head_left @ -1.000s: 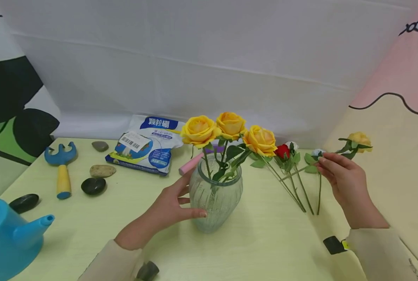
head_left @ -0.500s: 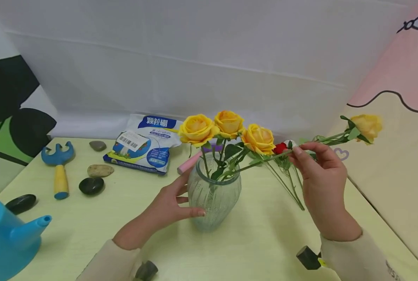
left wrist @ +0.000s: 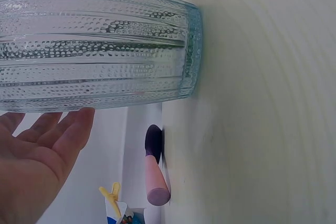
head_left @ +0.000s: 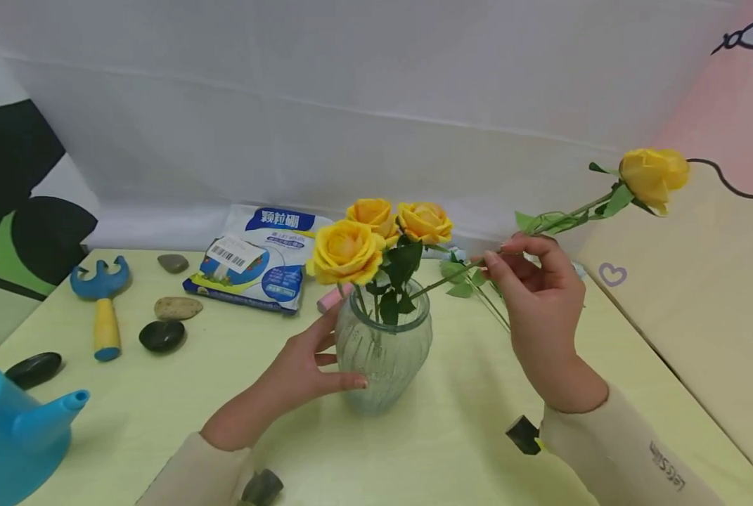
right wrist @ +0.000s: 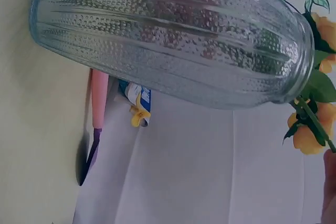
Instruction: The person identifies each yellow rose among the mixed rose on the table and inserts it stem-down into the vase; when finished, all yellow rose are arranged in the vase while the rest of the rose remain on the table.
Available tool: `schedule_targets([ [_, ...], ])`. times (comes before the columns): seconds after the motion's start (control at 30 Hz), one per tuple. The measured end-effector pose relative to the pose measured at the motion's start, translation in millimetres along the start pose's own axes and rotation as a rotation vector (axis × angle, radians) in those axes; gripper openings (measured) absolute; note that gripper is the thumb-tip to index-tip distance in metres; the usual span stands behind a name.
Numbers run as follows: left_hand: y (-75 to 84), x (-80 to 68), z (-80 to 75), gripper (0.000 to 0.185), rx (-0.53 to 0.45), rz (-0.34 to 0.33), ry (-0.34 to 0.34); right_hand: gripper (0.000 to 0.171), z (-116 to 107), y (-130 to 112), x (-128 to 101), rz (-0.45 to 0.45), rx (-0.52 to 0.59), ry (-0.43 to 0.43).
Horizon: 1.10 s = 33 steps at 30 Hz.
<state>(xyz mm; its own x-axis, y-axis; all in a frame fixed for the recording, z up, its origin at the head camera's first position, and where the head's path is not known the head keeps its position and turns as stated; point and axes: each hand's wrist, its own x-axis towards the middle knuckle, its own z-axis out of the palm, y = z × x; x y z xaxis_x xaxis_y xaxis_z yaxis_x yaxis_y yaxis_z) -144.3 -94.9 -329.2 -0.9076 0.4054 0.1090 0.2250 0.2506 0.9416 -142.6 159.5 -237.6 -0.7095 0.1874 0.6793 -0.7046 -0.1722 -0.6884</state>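
A ribbed clear-glass vase (head_left: 382, 365) stands on the table with three yellow roses (head_left: 346, 251) leaning in its mouth. My left hand (head_left: 300, 372) grips its left side, thumb in front and fingers behind; the left wrist view shows the fingertips (left wrist: 81, 124) against the glass. Another yellow rose (head_left: 651, 176) slants up to the right, its stem pinched between thumb and fingers of my right hand (head_left: 543, 316). The lower end of that stem reaches the vase's rim. In the right wrist view, only a sliver of the right hand (right wrist: 329, 187) shows.
More flower stems (head_left: 493, 306) lie behind my right hand. Left of the vase are a printed bag (head_left: 256, 260), a pink-handled trowel (right wrist: 97, 98), several stones (head_left: 163, 336), a blue-and-yellow hand rake (head_left: 105, 302) and a blue watering can (head_left: 15, 436).
My right hand has lifted the yellow rose from the right side and moved left, bringing its stem to the vase's mouth. The roses in the vase have shifted left; the left hand stays put.
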Motion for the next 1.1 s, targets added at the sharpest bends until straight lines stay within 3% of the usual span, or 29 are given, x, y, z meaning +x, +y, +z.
schedule_targets([
  [0.3,0.0,-0.4,0.3,0.097,-0.007,0.001,-0.007,0.014,13.4,4.8,-26.8,-0.160,-0.040,-0.195],
  [0.6,-0.7,-1.7,0.7,0.098,-0.003,-0.001,-0.003,0.012,23.9,12.0,-39.8,-0.261,-0.063,-0.260],
  [0.8,-0.7,-3.1,0.3,0.097,-0.013,-0.005,-0.001,0.011,25.3,16.3,-39.8,-0.236,-0.118,-0.277],
  [1.1,-0.9,-2.0,0.3,0.095,-0.008,0.009,0.000,0.016,24.9,23.7,-41.2,-0.161,-0.299,-0.292],
])
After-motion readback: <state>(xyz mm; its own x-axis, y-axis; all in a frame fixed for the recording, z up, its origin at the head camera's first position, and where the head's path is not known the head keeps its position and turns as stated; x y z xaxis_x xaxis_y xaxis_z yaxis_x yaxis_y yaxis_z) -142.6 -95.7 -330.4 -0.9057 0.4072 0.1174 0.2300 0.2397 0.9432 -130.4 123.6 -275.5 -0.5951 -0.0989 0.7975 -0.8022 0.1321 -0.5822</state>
